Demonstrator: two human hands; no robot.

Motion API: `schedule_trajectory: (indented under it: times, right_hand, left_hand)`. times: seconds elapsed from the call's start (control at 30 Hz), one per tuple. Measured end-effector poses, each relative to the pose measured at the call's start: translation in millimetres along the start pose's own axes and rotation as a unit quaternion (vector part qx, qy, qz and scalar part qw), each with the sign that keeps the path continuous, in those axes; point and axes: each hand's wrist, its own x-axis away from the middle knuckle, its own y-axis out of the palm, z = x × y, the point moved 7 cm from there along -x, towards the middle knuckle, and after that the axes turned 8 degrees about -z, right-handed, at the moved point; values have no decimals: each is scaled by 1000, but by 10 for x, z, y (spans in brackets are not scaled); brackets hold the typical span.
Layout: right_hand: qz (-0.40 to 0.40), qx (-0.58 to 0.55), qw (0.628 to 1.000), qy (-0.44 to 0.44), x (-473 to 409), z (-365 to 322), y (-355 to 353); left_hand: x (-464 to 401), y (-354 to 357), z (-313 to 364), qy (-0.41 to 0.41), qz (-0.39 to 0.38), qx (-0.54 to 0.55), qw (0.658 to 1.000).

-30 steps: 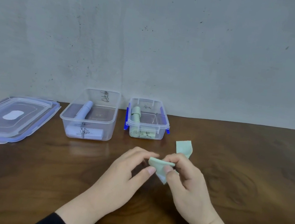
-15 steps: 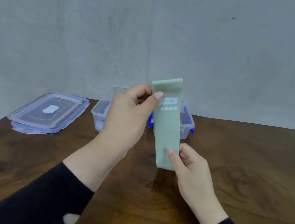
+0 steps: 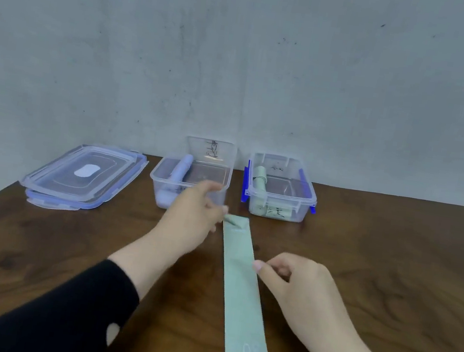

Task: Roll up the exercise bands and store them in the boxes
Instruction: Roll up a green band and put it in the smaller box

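Note:
A long pale green exercise band [image 3: 241, 290] lies flat on the wooden table [image 3: 390, 272], running from just in front of the boxes down to the bottom of the view. My left hand [image 3: 195, 218] pinches its far end, which is slightly folded. My right hand [image 3: 298, 286], fingers curled, holds the band's right edge about a third of the way down. Behind stand two clear boxes: the left box [image 3: 219, 171] holds a rolled lilac band [image 3: 179, 168], and the right box [image 3: 308, 198], with blue clips, holds a rolled green band [image 3: 260, 179].
Two clear lids with blue rims [image 3: 81, 175] lie stacked at the back left of the table. A grey wall [image 3: 241, 57] rises right behind the boxes. The table's left edge runs diagonally at the left.
The band, held upright between both hands half a second ago, now lies stretched out flat on the table. My left hand came down to its far end; my right hand sits partway along it.

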Motion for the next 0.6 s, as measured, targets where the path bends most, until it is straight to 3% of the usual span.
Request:
schedule_trajectory:
  times: [0.1,0.23,0.37,0.6]
  right_hand:
    - [29,8,999,-18,-48,17,-41]
    - [-42,26,997,-54,-73,-57,115]
    - [-80,23,993,-79,-21,-146,168]
    - [-99,35,987,-122,-48,-145,270]
  left_hand:
    - [208,17,-226,26,4,-134,991]
    - [407,118,-251,86,-43,-237,967]
    - [415,274,-224,116,-89,-279,949]
    - [397,252,-254,107,-101,-284,947]
